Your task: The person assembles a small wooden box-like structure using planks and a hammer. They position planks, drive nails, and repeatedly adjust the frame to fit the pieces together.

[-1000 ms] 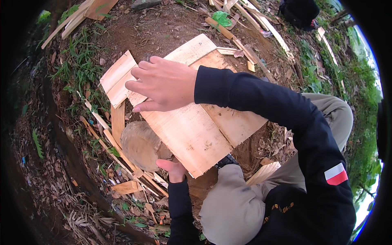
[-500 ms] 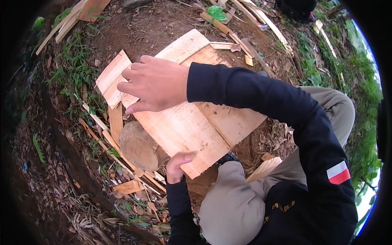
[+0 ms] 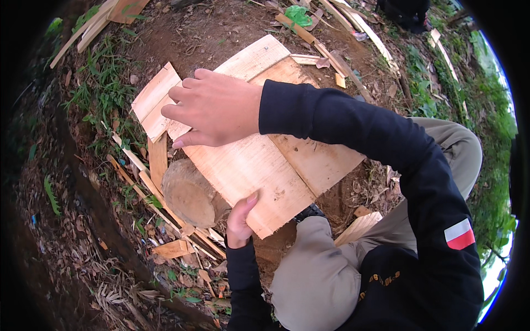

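Observation:
A pale wooden panel (image 3: 251,171), made of flat boards side by side, lies slanted in front of me. Across its middle reaches my right hand (image 3: 218,107), fingers bent over the wood and thumb against its left edge; the fingertips are partly hidden. My left hand (image 3: 240,218) grips the panel's near left edge, thumb on top and the other fingers out of sight underneath. A shorter board piece (image 3: 156,102) sticks out at the far left, beside my right hand. Partly under the panel is a round cut log (image 3: 190,196).
Wood strips (image 3: 149,187) lie left of the log, and a wood offcut (image 3: 174,249) is nearer me. Further strips (image 3: 326,52) and a green plastic bag (image 3: 298,16) are on the soil at the back. My bent knee (image 3: 312,265) is close to the panel's near corner.
My left thumb has slid a little farther up the panel's near edge and now points more upward. The panel and my right hand have shifted only slightly in view.

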`<state>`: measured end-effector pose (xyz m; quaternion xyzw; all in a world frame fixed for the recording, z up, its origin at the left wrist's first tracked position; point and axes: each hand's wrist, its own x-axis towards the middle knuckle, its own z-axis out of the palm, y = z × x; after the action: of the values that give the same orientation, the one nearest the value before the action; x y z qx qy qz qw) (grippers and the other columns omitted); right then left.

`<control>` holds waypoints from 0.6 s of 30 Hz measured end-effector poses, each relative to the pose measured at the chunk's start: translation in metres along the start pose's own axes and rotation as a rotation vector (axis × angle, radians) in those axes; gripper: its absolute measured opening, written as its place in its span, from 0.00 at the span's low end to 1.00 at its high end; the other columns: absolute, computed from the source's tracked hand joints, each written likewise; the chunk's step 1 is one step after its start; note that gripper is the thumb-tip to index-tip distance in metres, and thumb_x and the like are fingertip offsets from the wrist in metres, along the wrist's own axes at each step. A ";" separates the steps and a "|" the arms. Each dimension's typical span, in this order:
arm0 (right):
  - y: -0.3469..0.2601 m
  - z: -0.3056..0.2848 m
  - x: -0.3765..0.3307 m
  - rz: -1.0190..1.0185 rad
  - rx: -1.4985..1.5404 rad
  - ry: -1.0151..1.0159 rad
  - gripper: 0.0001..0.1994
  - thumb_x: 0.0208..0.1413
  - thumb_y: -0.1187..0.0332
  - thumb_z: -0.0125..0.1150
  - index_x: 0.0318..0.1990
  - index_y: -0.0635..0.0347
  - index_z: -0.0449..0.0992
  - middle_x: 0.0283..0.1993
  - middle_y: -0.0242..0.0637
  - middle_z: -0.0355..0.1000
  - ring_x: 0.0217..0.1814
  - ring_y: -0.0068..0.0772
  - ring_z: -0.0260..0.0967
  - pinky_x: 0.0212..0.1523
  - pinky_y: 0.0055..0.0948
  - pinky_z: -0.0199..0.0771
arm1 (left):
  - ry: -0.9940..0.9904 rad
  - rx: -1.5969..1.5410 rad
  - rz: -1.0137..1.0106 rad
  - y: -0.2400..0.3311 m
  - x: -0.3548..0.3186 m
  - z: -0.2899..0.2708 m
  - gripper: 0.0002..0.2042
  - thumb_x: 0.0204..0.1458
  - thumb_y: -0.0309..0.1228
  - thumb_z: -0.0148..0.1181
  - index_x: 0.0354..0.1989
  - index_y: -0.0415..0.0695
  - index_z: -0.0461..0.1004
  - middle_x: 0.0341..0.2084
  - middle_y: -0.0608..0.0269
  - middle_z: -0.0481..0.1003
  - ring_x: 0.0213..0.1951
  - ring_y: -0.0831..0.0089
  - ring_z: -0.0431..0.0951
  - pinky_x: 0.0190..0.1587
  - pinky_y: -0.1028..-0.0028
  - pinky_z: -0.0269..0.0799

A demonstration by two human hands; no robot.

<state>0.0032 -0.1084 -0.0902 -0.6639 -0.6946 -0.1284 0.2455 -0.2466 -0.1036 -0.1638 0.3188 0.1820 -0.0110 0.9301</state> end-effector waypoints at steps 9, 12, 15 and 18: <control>-0.003 -0.004 0.000 0.022 0.007 -0.050 0.25 0.60 0.44 0.52 0.46 0.60 0.71 0.36 0.38 0.68 0.41 0.37 0.69 0.41 0.35 0.65 | 0.060 0.104 0.019 0.003 -0.001 0.009 0.20 0.64 0.36 0.47 0.55 0.30 0.70 0.51 0.54 0.75 0.52 0.69 0.74 0.56 0.72 0.67; -0.002 -0.007 -0.004 0.054 0.029 -0.014 0.27 0.59 0.43 0.53 0.46 0.61 0.71 0.37 0.40 0.68 0.42 0.39 0.68 0.43 0.36 0.66 | 0.016 0.076 0.008 0.002 0.002 0.009 0.20 0.64 0.35 0.46 0.56 0.30 0.69 0.52 0.54 0.74 0.52 0.69 0.74 0.56 0.72 0.67; 0.003 -0.031 -0.010 0.107 0.092 0.185 0.28 0.57 0.45 0.58 0.49 0.64 0.70 0.42 0.45 0.68 0.46 0.43 0.68 0.48 0.38 0.67 | 0.068 0.161 -0.033 0.004 0.002 0.018 0.21 0.64 0.35 0.46 0.57 0.30 0.68 0.52 0.54 0.74 0.53 0.68 0.73 0.57 0.72 0.66; 0.009 -0.105 -0.041 0.262 0.056 0.325 0.19 0.57 0.60 0.63 0.49 0.66 0.73 0.45 0.47 0.71 0.47 0.44 0.71 0.48 0.35 0.69 | 0.086 0.152 -0.050 0.005 -0.007 0.006 0.21 0.64 0.34 0.47 0.58 0.30 0.67 0.54 0.53 0.73 0.55 0.67 0.73 0.58 0.71 0.66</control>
<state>0.0299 -0.1956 -0.0239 -0.7120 -0.5568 -0.1815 0.3873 -0.2505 -0.1045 -0.1539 0.3839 0.2285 -0.0342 0.8940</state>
